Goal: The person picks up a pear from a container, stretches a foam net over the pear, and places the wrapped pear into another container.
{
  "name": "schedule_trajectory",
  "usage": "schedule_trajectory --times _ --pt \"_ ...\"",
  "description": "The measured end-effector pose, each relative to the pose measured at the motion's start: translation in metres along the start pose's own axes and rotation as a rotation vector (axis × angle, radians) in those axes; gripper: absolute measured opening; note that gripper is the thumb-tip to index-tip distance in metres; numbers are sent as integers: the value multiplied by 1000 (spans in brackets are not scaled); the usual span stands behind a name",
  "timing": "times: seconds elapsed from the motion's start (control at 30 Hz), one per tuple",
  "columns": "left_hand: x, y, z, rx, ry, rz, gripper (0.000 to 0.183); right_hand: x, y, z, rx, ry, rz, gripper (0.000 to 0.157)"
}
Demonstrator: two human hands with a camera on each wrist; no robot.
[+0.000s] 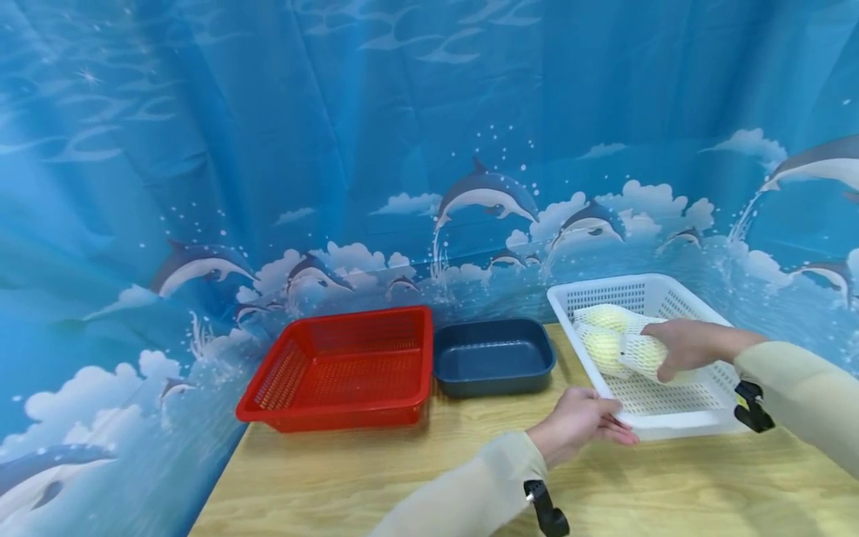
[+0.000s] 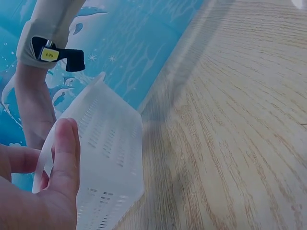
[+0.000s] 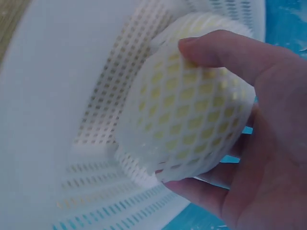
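Note:
A white plastic basket (image 1: 661, 426) with slotted walls stands at the right of the table. My left hand (image 1: 580, 421) pinches its near left rim, with finger and thumb on either side of the edge in the left wrist view. Inside the basket, my right hand (image 1: 691, 344) grips a round yellow fruit in a white foam net (image 3: 187, 110), the thumb on top and fingers round its far side. Two more pale yellow netted fruits (image 1: 604, 352) lie beside it, towards the basket's left wall. The nets blur the fruits' exact kind.
A red slotted basket (image 1: 335, 418) sits at the table's back left. Between it and the white basket is a dark blue tray (image 1: 493, 385). Behind the wooden table (image 1: 322, 477) hangs a blue curtain (image 1: 376, 149) printed with dolphins.

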State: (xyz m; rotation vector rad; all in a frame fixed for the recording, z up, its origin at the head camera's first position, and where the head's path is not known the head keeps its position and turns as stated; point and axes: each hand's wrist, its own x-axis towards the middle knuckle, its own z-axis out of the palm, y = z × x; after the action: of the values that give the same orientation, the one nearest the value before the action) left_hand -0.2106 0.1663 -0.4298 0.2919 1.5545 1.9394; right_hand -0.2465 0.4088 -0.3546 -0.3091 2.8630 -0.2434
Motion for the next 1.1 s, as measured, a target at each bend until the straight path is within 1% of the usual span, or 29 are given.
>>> schedule_trajectory --times 0.1,0.2,0.37,0.5,0.6,0.7,0.83,0.97,1.1 --pt "-1 0 0 -5 4 -7 12 3 6 1 -21 -63 12 81" --pt "-1 0 1 -3 14 -7 13 6 9 1 -36 -108 16 80" --pt "0 -2 3 6 26 0 13 12 9 6 -63 -145 13 84" --pt "1 -3 3 10 33 14 13 14 3 12 -146 -134 -2 84" --pt "1 -4 3 12 37 25 13 15 -3 15 -216 -114 -8 83" --pt "1 -4 3 18 36 34 13 13 -6 18 -257 -80 -7 82" --pt "0 -4 4 25 37 37 13 11 -5 20 -261 -56 -12 79" --pt "1 -3 3 26 45 32 13 11 -1 20 -242 -51 -8 85" --pt "1 -3 3 24 47 26 13 11 1 18 -225 -30 -22 93"
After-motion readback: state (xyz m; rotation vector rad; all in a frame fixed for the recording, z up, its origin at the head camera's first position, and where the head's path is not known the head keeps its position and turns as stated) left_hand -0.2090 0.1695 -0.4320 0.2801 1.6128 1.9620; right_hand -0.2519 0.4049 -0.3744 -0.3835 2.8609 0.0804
